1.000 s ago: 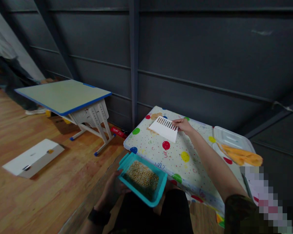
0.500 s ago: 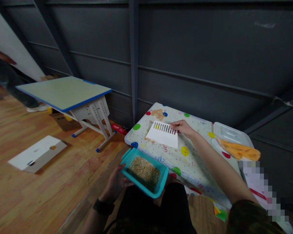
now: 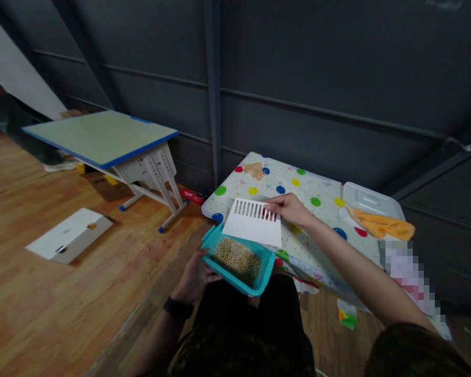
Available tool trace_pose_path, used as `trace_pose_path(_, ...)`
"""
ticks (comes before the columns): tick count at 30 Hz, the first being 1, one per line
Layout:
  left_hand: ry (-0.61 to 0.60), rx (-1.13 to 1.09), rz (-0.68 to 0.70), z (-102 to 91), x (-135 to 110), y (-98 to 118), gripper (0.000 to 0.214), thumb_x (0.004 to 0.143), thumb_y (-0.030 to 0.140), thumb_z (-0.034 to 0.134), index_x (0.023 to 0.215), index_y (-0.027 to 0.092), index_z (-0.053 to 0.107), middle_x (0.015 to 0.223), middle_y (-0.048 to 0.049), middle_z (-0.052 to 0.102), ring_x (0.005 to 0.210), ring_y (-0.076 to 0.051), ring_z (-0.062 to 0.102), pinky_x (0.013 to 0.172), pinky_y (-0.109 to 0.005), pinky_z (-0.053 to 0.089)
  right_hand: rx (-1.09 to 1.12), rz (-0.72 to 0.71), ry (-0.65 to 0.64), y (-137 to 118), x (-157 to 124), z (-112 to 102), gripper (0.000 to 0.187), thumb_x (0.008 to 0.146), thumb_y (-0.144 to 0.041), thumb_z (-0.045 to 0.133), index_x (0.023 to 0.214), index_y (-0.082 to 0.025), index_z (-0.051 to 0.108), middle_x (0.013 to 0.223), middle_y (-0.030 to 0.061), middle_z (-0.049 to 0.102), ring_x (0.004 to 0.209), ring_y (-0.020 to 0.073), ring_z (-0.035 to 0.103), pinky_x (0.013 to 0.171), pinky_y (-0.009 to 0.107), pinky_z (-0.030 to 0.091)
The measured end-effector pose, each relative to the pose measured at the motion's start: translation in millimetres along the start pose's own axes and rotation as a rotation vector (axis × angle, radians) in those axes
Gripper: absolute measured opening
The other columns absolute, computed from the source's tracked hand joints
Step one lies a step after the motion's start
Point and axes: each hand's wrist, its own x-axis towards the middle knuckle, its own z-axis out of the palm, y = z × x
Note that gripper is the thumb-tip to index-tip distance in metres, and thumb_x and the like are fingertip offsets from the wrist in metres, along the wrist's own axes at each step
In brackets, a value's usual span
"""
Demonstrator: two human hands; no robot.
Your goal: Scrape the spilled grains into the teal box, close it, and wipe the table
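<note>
My left hand (image 3: 195, 278) grips the near left side of a teal container (image 3: 265, 262) filled with tan beans (image 3: 237, 257), held below the near edge of the table. My right hand (image 3: 289, 208) pinches the top right corner of a white slotted scraper (image 3: 251, 228). The scraper's lower edge reaches the table's edge, right above the container's far rim. A small heap of beans (image 3: 255, 170) lies at the far left of the polka-dot tablecloth (image 3: 310, 209).
A clear plastic lid (image 3: 369, 200) and an orange cloth (image 3: 382, 225) lie at the table's right. A blue-edged desk (image 3: 100, 137) stands to the left on the wooden floor, with a white board (image 3: 68, 241) lying nearby. A dark wall runs behind.
My right hand has dragged the scraper from the far left of the table to its near edge. The container has risen closer to the table's edge.
</note>
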Motion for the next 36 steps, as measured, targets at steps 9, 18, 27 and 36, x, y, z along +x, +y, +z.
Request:
trace_pose_path(9,-0.042,0.004,-0.051,12.3,-0.8,-28.9,0.023,0.085,0.033,0.059,0.104,0.020,0.062,0.094,-0.0057,0.075,0.077,-0.024,0.072,0.081,-0.047,0.060,0.197,0.126,0.501,6.4,-34.9,-12.1,0.050,0.074,-0.048,0.075,0.108,-0.012,0.079,0.085,0.0121,0.077,0.068,0.0213,0.069,0.059,0.033,0.055)
trace_pose_path(18,-0.115,0.041,-0.154,25.2,0.7,-58.3,0.028,0.088,0.032,0.055,0.111,0.019,0.063,0.106,-0.0078,0.076,0.084,-0.024,0.072,0.083,-0.046,0.059,0.280,0.216,0.773,48.8,-83.1,-63.2,0.050,0.071,-0.046,0.080,0.107,-0.012,0.076,0.095,0.0161,0.078,0.079,0.0258,0.072,0.067,0.038,0.061)
trace_pose_path(27,-0.024,0.012,-0.091,4.0,9.7,-33.1,0.024,0.085,0.035,0.060,0.105,0.022,0.061,0.097,-0.0037,0.075,0.073,-0.020,0.070,0.071,-0.039,0.060,0.326,0.188,0.802,39.0,-7.2,-59.6,0.035,0.072,-0.033,0.076,0.100,-0.014,0.077,0.083,0.0100,0.077,0.066,0.0207,0.068,0.058,0.031,0.057)
trace_pose_path(36,0.032,-0.002,-0.022,-5.7,13.2,-8.7,0.031,0.083,0.039,0.065,0.109,0.024,0.059,0.101,-0.0036,0.073,0.071,-0.021,0.071,0.067,-0.039,0.060,0.201,0.294,0.608,55.8,33.6,-42.8,0.027,0.072,-0.027,0.074,0.094,-0.013,0.080,0.070,0.0068,0.073,0.051,0.0148,0.060,0.045,0.025,0.047)
